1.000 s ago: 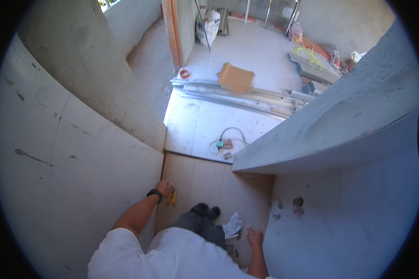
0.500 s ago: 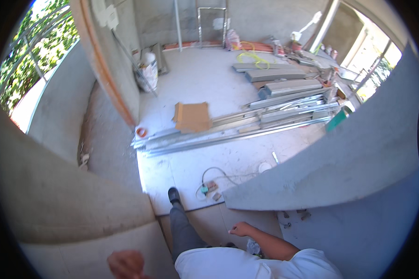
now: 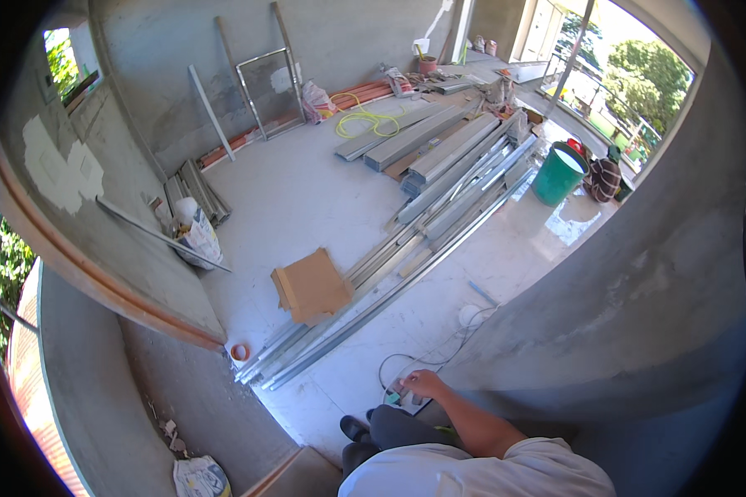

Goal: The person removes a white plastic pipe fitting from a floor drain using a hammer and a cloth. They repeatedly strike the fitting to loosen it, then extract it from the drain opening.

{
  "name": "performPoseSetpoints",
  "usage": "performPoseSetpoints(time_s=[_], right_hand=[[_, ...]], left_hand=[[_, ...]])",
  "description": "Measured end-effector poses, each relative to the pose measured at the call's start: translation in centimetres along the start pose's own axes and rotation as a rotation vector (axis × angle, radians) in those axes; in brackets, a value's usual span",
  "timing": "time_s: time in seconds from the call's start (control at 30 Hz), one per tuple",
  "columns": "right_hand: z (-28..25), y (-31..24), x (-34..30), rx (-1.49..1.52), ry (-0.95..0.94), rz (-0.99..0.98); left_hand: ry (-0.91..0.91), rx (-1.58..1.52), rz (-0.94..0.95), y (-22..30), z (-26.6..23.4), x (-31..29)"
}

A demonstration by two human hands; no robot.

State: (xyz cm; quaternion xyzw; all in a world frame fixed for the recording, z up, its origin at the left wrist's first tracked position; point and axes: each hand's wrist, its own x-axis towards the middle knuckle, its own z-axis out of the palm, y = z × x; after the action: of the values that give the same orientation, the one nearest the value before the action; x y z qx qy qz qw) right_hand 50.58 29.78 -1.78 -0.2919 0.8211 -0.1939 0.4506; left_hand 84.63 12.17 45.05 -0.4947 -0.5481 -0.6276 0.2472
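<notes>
My right hand (image 3: 423, 383) reaches forward from the lower edge over the doorway floor. Its fingers are curled together in a pinch; whatever they hold, if anything, is too small to make out. Just below the hand, a small green plug-like piece (image 3: 393, 398) lies on the floor, partly hidden by my fingers and leg. A dark cable (image 3: 396, 356) loops beside it and runs towards a white round object (image 3: 470, 316). My left hand is out of sight. My dark shoe (image 3: 354, 428) stands on the pale floor.
Long metal profiles (image 3: 423, 248) lie diagonally across the room, with a flat cardboard piece (image 3: 313, 286) against them. A green bucket (image 3: 559, 176) stands beyond, right. Orange tape (image 3: 240, 352) rests near the profiles' ends. A grey wall (image 3: 605, 290) closes in on my right.
The view has swung right and moved forward into the doorway; the bucket now shows fully. My left hand has left the picture. My right hand now appears over the cable and green piece.
</notes>
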Motion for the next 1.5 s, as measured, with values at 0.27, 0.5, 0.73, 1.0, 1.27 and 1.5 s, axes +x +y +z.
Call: performPoseSetpoints(time_s=[0.27, 0.5, 0.73, 1.0, 1.27, 1.5], right_hand=[[-5.9, 7.6, 9.2, -0.150, -0.015, 0.338], [-13.8, 7.7, 15.1, 0.103, 0.032, 0.474], [-26.9, 5.8, 16.4, 0.315, 0.519, 0.354], [-32.8, 12.2, 19.0, 0.390, 0.383, 0.630], [-45.4, 21.4, 23.6, 0.304, 0.479, 0.712], [-60.1, 26.1, 29.0, 0.900, 0.826, 0.731]], left_hand=[[-0.001, -0.077, 0.081, -5.4, -13.1, 4.6], [0.641, 0.046, 0.377, -16.8, -27.9, 10.3], [0.114, 0.030, 0.212, -33.1, -36.0, 16.3], [0.377, 0.018, 0.454, -51.9, -43.0, 22.1], [0.562, -0.200, 0.317, -71.3, -49.7, 32.9], [-0.358, -0.900, 0.050, -91.0, -54.7, 43.6]])
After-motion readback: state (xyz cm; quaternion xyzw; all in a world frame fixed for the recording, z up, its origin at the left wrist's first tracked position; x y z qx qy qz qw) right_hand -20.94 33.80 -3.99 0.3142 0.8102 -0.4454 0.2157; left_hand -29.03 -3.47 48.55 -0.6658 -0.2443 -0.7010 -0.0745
